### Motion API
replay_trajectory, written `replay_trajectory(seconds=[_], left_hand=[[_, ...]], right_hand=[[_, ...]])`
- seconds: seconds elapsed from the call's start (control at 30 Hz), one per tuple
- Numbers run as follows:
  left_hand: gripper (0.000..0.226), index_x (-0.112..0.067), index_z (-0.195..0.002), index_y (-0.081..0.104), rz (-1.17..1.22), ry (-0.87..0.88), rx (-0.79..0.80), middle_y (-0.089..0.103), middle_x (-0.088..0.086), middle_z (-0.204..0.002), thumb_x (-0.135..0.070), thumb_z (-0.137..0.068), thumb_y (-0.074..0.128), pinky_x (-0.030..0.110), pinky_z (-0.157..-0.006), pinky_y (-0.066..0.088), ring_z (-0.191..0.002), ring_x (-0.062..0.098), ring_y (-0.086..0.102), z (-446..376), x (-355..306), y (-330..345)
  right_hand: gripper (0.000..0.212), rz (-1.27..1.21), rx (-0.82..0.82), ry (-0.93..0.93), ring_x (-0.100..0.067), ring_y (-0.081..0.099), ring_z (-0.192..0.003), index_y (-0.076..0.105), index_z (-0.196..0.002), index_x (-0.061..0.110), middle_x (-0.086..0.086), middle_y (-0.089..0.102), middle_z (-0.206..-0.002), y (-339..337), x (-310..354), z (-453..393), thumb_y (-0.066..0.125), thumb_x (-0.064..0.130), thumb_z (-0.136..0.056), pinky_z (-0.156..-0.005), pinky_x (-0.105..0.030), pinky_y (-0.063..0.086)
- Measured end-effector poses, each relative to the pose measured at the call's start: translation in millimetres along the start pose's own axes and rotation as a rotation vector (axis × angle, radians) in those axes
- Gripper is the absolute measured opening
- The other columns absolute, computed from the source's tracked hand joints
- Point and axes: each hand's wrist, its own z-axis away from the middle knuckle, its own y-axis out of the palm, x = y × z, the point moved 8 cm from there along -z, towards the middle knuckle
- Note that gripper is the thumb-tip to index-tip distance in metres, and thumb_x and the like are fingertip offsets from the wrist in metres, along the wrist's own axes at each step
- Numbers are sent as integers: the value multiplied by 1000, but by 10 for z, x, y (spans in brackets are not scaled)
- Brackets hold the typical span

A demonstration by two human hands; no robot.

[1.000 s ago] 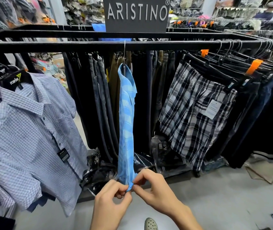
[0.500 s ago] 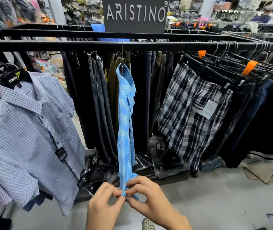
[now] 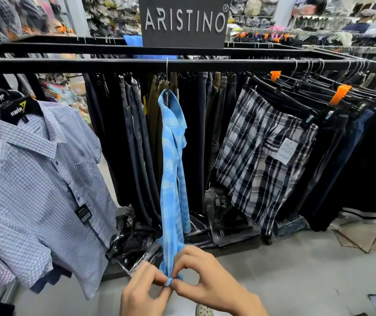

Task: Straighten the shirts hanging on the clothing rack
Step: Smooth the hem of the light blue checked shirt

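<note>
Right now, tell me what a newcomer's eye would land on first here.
The bright blue shirt hanging alone at the middle of the black rack rail, its hem pinched low down by the left hand and right hand. Above it stands the dark ARISTINO sign; to the right hang plaid shorts.

Two hands [image 3: 178,286], one blue shirt [image 3: 173,169], one checked shirt [image 3: 36,190], one plaid shorts [image 3: 262,160], two orange clips [image 3: 340,94].
</note>
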Motion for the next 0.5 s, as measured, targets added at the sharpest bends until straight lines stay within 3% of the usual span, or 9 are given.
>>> replay_trajectory(seconds=[0.1,0.23,0.37,0.5], left_hand=[[37,-30,-69,63,6,98,58,58,-13,-71,-1,-62,85,18,-63,48,-66,3,59,-60,-136,-24],[4,-25,-78,72,43,188,64,64,-14,-84,-23,-77,76,17,-72,48,-78,5,63,-252,-317,-150],[9,-16,-77,71,92,193,41,68,-11,-90,-23,-83,69,9,-79,47,-86,4,68,-425,-478,-203],[2,-21,-85,70,70,125,-5,64,-13,-87,-20,-83,71,13,-76,47,-80,4,66,-550,-471,-213]], right_hand=[[15,9,-69,-11,-10,61,-97,65,-86,18,11,64,-100,-76,28,29,74,30,-90,-88,-31,50],[11,52,-201,-11,-7,59,-82,62,-85,23,13,65,-88,-198,62,48,73,20,-88,-74,-31,52],[9,77,-336,-112,-11,63,-83,66,-89,19,14,65,-90,-365,232,-2,74,14,-88,-71,-33,54],[16,143,-444,-143,-10,62,-88,72,-95,19,12,66,-92,-489,296,-63,76,8,-85,-75,-30,53]])
